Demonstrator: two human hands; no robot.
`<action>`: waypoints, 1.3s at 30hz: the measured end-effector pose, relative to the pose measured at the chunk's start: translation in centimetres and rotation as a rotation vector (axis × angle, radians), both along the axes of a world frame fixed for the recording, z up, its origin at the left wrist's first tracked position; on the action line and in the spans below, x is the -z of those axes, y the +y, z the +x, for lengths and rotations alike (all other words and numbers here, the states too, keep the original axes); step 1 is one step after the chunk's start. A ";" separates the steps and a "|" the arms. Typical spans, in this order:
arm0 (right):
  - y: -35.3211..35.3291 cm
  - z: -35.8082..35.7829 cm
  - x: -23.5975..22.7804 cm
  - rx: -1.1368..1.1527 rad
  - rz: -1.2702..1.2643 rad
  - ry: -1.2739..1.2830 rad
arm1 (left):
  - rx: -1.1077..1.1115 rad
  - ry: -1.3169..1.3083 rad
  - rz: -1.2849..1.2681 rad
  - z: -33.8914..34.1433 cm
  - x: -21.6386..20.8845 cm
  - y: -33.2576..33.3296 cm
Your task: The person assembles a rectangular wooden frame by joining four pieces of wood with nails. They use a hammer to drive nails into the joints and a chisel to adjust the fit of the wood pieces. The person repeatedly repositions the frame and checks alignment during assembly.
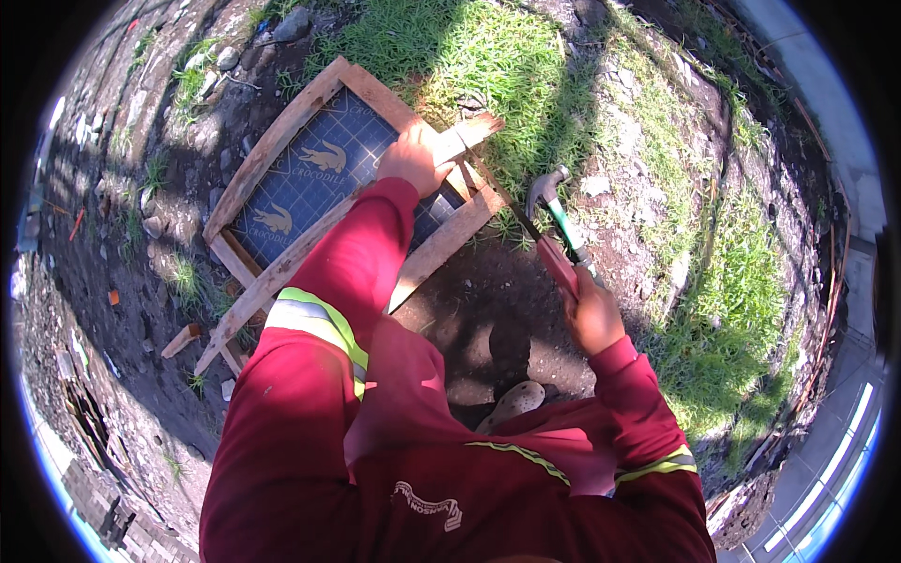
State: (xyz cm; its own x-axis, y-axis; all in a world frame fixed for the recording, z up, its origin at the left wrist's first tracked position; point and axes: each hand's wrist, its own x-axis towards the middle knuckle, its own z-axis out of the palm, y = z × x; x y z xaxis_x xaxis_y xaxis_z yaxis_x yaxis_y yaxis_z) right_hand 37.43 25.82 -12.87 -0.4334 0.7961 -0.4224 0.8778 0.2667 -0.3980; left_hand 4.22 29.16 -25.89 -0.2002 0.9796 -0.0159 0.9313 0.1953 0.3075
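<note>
My left hand (413,159) is closed around a long wooden strip (282,263) lying slantwise across a wooden frame (277,159), near the strip's upper right end. A dark panel (333,131) with a light grid and printed animal figures fills the frame. My right hand (596,314) grips the red handle of a handsaw (556,265). Its thin blade, seen nearly edge-on, runs up and left to the strip's end, just right of my left hand. Beside the saw, a claw hammer (561,221) with a green and white handle lies on the ground.
Grass (507,66) grows beyond the frame and along the right. Stones (291,23) dot the dirt at far left. A short wood offcut (181,340) lies left of the frame, with more scrap wood (89,413) at lower left. A shoe (516,402) shows below me.
</note>
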 end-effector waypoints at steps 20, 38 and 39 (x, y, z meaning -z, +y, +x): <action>4.3 -7.6 6.3 0.029 0.065 0.090 | -0.014 -0.018 -0.023 0.0 -0.4 0.1; -0.5 2.7 0.3 0.016 -0.055 0.008 | -0.028 -0.068 -0.002 -0.1 0.1 0.2; -0.4 2.6 -0.4 0.039 -0.080 -0.046 | -0.032 -0.073 0.011 -0.2 0.1 0.3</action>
State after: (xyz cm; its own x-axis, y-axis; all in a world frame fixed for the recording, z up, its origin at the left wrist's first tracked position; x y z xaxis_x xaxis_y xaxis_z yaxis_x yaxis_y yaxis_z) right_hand 40.05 25.42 -12.47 -0.3818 0.7745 -0.5043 0.9046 0.2012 -0.3758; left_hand 4.05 29.44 -26.03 -0.2302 0.9729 -0.0206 0.8997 0.2208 0.3766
